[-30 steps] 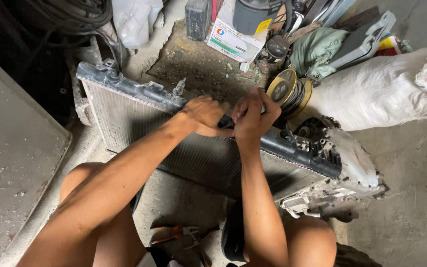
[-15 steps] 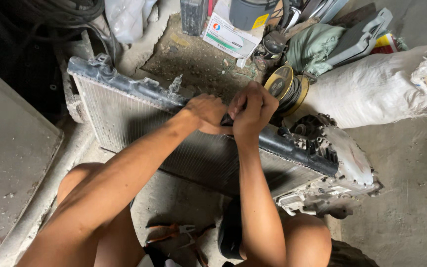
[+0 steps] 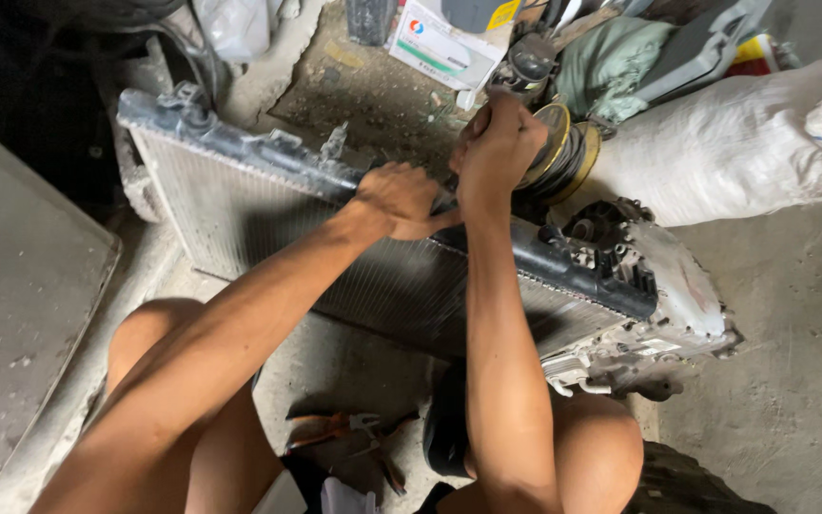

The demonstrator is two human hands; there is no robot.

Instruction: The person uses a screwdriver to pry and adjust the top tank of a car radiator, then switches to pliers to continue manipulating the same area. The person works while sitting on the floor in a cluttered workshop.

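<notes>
Your left hand (image 3: 400, 198) sits on the far top edge of the radiator (image 3: 354, 257), fingers curled down over the black plastic tank (image 3: 240, 148) that runs along that edge. Closed grip; whether it pinches anything beyond the tank itself, cannot tell.

Your right hand (image 3: 495, 148) is just right of the left, the two touching or nearly so. Fingers bunched into a tight fist above the same tank. What sits inside the fist is hidden, so cannot tell what it holds.

The radiator stands tilted on the concrete floor (image 3: 792, 381) in the middle of the scene, finned face toward you, running from far left down to near right. Its right end lies against a dirty grey-white plastic housing (image 3: 677, 305).

Far side of the hands: a coil spring with yellow-rimmed seat (image 3: 563, 152), just beyond the right hand. Right of it, a large white woven sack (image 3: 734, 143) lying on its side. Farther back, a white carton (image 3: 440, 48), a green cloth (image 3: 611, 52), grey metal parts.

Left: a flat grey panel (image 3: 21, 295) on the floor.

Near side, between your knees: pliers with orange-red handles (image 3: 335, 433) on the floor, well apart from both hands.
</notes>
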